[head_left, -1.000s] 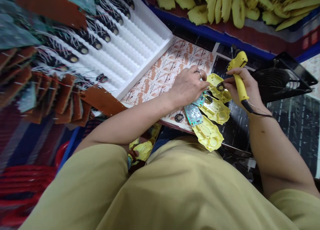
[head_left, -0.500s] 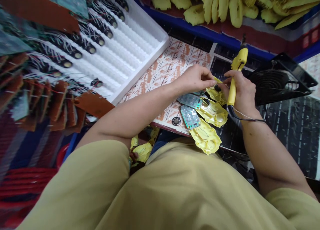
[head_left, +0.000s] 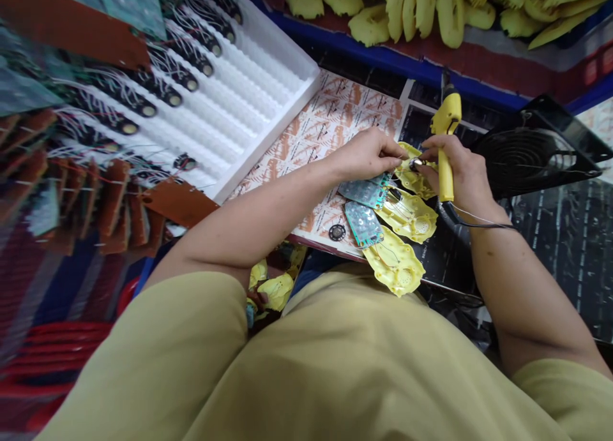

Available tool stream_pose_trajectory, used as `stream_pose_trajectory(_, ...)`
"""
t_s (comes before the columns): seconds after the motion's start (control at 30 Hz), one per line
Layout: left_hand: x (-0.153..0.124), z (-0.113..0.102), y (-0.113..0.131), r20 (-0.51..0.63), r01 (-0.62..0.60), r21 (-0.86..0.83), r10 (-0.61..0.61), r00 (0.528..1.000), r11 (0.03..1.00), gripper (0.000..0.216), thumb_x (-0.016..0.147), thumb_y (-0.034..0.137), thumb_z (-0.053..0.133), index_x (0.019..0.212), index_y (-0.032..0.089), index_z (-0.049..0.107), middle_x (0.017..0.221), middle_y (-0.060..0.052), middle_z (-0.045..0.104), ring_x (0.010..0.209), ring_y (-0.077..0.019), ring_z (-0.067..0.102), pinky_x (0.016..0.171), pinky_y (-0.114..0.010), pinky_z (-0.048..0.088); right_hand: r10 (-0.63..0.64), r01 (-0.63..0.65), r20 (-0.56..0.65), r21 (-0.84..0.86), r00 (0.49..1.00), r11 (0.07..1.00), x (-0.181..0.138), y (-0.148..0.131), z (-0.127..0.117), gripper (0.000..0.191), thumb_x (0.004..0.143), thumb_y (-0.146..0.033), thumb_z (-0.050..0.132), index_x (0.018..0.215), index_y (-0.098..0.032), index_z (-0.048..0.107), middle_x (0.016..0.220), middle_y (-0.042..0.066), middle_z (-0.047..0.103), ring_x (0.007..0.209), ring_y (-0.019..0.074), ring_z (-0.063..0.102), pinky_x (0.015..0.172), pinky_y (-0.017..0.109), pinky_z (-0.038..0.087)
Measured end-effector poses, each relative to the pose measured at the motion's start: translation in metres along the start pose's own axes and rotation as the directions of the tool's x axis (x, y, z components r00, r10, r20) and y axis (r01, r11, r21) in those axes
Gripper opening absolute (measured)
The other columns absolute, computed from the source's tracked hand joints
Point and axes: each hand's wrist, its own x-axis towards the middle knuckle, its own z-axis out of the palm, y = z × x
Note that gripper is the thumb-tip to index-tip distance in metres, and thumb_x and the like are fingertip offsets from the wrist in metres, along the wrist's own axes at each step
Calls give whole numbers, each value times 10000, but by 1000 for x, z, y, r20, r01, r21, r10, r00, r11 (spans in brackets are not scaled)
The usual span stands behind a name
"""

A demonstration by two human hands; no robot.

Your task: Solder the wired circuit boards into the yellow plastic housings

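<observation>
Positioning step, seemingly: the left hand (head_left: 366, 154) is pinching wires at the small round black speaker (head_left: 416, 164) on the yellow moulded plastic shell (head_left: 417, 182); the right hand (head_left: 463, 173) is gripping the yellow-handled soldering iron (head_left: 445, 157), its tip pointing away and likely needing swinging down

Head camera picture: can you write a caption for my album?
Left hand and right hand, which grips a yellow corded tool, meet over yellow plastic shells.

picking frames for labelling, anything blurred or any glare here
Head view: sharp around the left hand and the right hand holding the soldering iron, a small glint on the round part between them; brown boards at the left edge smear; light even.
</observation>
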Motion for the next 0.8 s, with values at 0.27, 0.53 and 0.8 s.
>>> stream_pose_trajectory(0.27,4,8,4,-37,21,56,-19,999,998,76,881,91,732,889,145,786,776,-26,791,774,-149,773,865,-316,629,-38,34,43,83,998,996,-2,-3,-5,329,900,-245,741,1221,-309,711,1102,30,803,972,271,761,903,410,617)
stream_pose_trajectory(0.53,4,12,6,-25,-22,24,23,999,999,160,900,84,661,930,134,809,821,-16,809,726,-124,761,839,-283,621,-64,75,-92,123,994,990,-10,-16,-3,285,1004,-456,712,1236,-291,693,1142,51,796,1035,263,772,958,416,631)
stream_pose_trajectory(0.8,5,13,4,-18,-52,42,52,998,998,124,898,108,680,917,150,795,813,-8,788,796,-142,760,864,-306,605,-3,15,-75,165,997,986,-6,-16,10,289,977,-460,735,1238,-347,684,1017,20,788,940,261,762,937,434,640)
